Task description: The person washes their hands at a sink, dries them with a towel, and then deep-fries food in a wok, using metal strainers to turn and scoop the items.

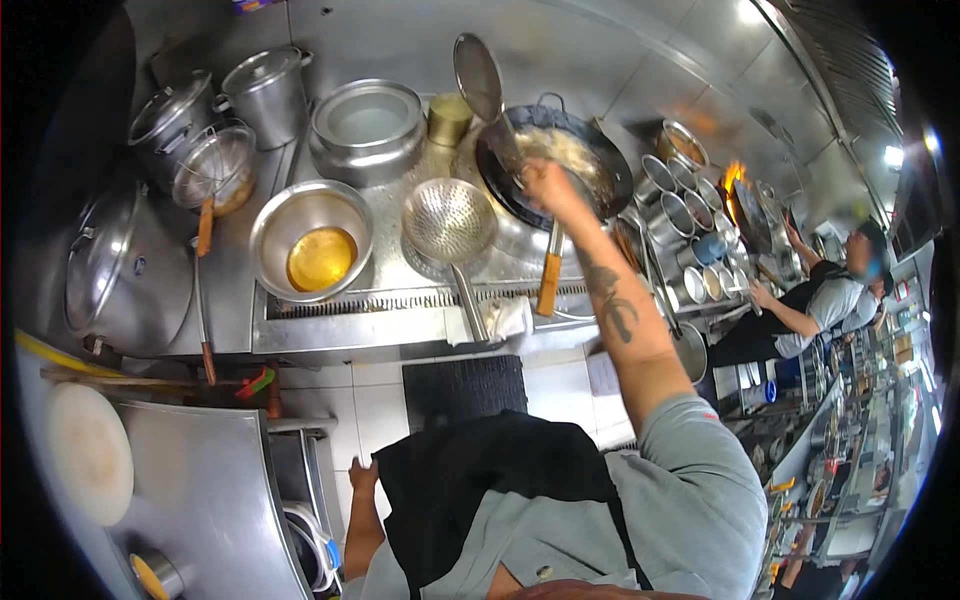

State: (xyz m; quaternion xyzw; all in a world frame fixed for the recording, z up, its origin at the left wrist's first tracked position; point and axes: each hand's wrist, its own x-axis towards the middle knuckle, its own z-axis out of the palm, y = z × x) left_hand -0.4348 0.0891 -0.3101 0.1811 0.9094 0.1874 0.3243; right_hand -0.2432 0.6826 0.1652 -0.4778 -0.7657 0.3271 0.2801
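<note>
Bright white light fills the kitchen, with ceiling lamps (893,156) glaring at the upper right and flames (735,182) casting an orange glow on the steel wall (420,40) nearby. Hard highlights streak the large domed lid (105,260) and the shiny counter (386,285), while the floor mat (463,385) and black apron (450,465) lose most of their detail to darkness. Wide-angle distortion bends straight edges, tilts the right side steeply and ends in black corners. Inside the wok (622,178) looks hazy; the right background is soft, and a smeared patch covers a co-worker's (838,300) head
</note>
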